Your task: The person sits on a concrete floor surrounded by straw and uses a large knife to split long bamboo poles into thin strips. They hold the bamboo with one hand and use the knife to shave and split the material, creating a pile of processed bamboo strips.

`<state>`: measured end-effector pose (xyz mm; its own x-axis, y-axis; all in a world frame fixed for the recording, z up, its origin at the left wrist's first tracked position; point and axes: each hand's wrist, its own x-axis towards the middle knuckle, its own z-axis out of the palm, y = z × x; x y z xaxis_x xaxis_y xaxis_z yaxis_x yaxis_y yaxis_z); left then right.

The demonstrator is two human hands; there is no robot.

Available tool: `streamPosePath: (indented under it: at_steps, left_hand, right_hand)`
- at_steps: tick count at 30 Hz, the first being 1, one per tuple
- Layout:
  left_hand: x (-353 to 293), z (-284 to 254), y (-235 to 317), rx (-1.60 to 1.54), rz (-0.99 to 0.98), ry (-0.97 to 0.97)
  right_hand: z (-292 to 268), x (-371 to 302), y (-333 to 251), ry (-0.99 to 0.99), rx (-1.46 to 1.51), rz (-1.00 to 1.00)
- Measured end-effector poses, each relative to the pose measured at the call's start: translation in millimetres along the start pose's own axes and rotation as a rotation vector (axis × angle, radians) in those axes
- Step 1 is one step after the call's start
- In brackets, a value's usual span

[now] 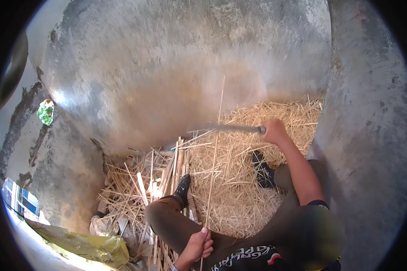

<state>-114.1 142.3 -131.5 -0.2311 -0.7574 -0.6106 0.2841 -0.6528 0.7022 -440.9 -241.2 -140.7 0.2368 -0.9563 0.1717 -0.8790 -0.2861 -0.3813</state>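
Observation:
My left hand (199, 245), low in the view near my lap, is closed round the lower end of a long thin bamboo strip (213, 171). The strip rises from my fist, leaning slightly right, with its tip against the wall behind. At the right, my right hand (275, 131) grips the dark handle of a long-bladed knife (239, 128). Its blade points left, nearly level, and crosses the strip in the upper part. Motion blurs the blade's far end. Whether the edge touches the strip I cannot tell.
Pale shavings (239, 198) cover the floor between my legs and along the wall. Split bamboo pieces (178, 158) and loose sticks lie to the left. A stained concrete wall (190, 67) stands ahead, another wall (366, 135) at right. Yellow sheeting (86, 244) lies lower left.

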Motion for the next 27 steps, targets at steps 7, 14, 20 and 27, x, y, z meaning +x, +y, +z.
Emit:
streamPosePath:
  at_steps: [7, 14, 20, 27]
  left_hand:
    - [3, 11, -12, -0.061, -0.051, -0.171]
    - [15, 2, -13, -0.171, -0.029, -0.183]
    - [12, 6, 20, -0.097, 0.124, -0.078]
    - [52, 26, 87, 0.072, 0.449, 0.021]
  right_hand:
    - [19, 1, 23, 0.21, 0.461, 0.764]
    - [16, 1, -5, -0.016, 1.081, 0.704]
    - [-21, -24, -34, 0.07, 0.97, 0.512]
    - [38, -69, -50, 0.29, 0.903, 0.086]
